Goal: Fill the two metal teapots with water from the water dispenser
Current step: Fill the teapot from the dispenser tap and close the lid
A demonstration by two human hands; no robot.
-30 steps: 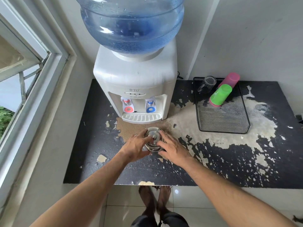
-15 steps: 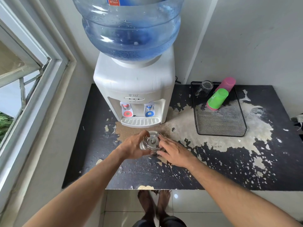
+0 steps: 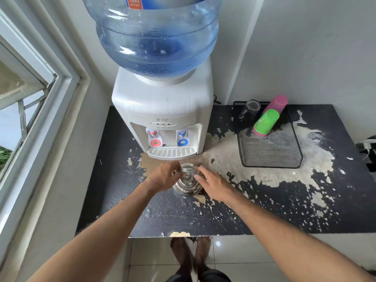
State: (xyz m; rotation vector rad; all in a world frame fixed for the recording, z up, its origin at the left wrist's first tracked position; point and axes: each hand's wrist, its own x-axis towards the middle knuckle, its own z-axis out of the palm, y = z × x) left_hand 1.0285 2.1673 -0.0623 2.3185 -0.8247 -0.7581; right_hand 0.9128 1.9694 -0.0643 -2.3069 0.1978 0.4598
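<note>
Metal teapot (image 3: 187,183) sits on table (image 3: 264,210) btwn both hands, left hand (image 3: 165,177) & right hand (image 3: 213,185) each gripping its wire handle (image 3: 188,170), just before dispenser (image 3: 162,110).

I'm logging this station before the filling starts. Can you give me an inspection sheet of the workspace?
Surface: black table top, coating badly peeled, pale patches bare.
Job's things: one metal teapot, lid on, on the table in front of the water dispenser; bottle on top holds water; second teapot not seen.
Clutter: mesh tray holding a green cup, pink cup and glass mug.
Hands: left hand and right hand both hold the teapot's wire handle.
Cables: dark cord behind the dispenser.
Surroundings: window at left, white walls, tiled floor, bare feet.
</note>
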